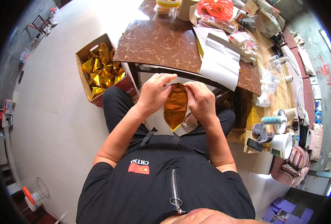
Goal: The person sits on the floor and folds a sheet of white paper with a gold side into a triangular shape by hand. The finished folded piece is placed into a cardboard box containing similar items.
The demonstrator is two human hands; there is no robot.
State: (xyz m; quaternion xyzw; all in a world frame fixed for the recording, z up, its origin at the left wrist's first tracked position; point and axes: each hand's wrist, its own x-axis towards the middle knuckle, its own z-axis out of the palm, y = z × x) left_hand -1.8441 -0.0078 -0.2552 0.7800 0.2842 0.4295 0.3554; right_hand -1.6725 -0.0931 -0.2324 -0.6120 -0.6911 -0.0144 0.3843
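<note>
A folded piece of gold foil paper (pixel 175 107) hangs pointed end down over my lap, between both hands. My left hand (pixel 156 91) pinches its upper left edge with the thumb; the fingers reach over the top. My right hand (pixel 200 98) grips the upper right corner between thumb and fingers. Left of my knee, a cardboard box (pixel 82 75) with a cut-out handle holds several folded gold foil shapes (pixel 105 71). Sheets of paper with a white side up (pixel 220 64) lie on the brown marbled table (pixel 157 42), overhanging its near edge.
Across the table's far side stand a yellow-rimmed plastic tub (pixel 168 3) and a red plastic bag (pixel 220 9). A wooden bench (pixel 280 92) at the right bears clear plastic bags (pixel 267 84), a white bucket (pixel 280 145), a grey cloth (pixel 260 133) and a remote control (pixel 254 144).
</note>
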